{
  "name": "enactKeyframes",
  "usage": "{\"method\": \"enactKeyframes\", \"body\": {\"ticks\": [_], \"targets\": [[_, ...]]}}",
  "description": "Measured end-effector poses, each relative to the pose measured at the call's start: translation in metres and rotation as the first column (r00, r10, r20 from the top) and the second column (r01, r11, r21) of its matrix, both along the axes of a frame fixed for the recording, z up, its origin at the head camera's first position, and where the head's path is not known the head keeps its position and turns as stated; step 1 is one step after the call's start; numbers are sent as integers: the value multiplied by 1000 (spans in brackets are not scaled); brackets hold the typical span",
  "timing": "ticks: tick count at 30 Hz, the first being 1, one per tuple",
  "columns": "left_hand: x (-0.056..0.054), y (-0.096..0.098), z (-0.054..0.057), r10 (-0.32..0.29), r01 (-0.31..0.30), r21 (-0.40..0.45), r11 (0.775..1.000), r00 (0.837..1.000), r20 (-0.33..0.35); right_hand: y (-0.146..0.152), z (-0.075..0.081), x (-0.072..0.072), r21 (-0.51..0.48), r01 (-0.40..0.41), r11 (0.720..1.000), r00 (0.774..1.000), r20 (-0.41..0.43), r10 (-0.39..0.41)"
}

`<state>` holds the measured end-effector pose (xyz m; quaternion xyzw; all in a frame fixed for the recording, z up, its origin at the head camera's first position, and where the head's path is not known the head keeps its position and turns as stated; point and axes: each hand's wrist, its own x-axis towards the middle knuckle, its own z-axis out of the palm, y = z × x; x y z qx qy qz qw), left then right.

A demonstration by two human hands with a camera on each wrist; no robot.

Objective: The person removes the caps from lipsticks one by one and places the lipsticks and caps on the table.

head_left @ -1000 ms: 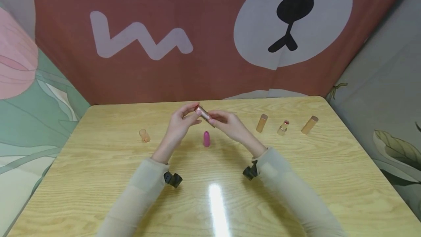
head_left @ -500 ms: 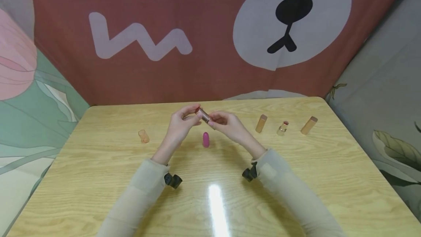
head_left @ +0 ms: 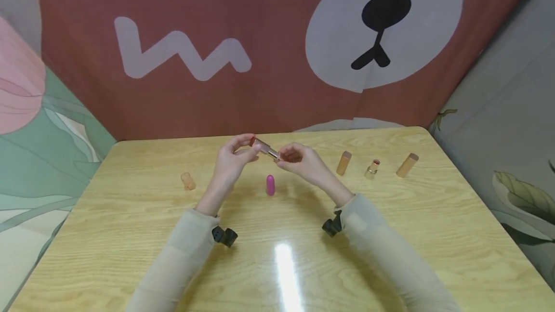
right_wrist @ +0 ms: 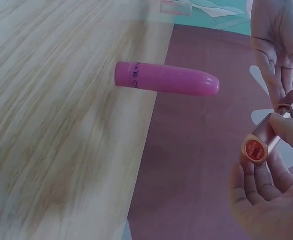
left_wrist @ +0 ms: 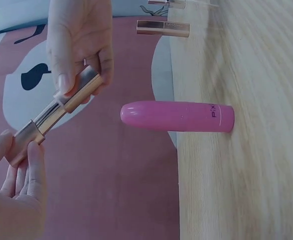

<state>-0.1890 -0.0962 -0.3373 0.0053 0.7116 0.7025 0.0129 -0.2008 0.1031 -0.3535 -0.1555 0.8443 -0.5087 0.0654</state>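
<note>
Head view: left grip and right grip pinch closed on what seems a lipstick. A pink tube stands nearby.

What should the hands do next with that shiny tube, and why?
Perhaps gently pull the tube farther open: the left hand and right hand pinch opposite ends, and a slimmer shiny neck shows between them, so it looks only partly apart.

From where I sit, my count is one table, one two-part rose-gold tube, one pink tube, two gold-coloured tubes, one red-tipped lipstick, one small peach-coloured piece and two black wrist cameras.
</note>
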Motion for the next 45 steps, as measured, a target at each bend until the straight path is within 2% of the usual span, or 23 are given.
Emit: {"method": "enactKeyframes", "body": {"ticks": [4, 21, 29, 38, 45], "targets": [[-1, -3, -2, 24, -24, 8, 1000, 1000, 1, 3, -2, 0, 0, 10, 1000, 1000, 7, -10], [-6, -13, -8, 23, -23, -17, 1000, 1000, 10, 10, -5, -1, 8, 36, 999, 999, 35, -36], [-4, -21, -14, 26, -25, -30, 999, 1000, 16, 11, -5, -1, -61, 42, 997, 996, 79, -37], [-4, -29, -15, -1, 3, -42, 999, 1000, 29, 14, -3, 0, -81, 60, 995, 995, 85, -53], [-2, -41, -21, -45, 50, -124, 991, 998, 47, 19, -1, 2, -88, 48, 995, 995, 92, -40]]}}
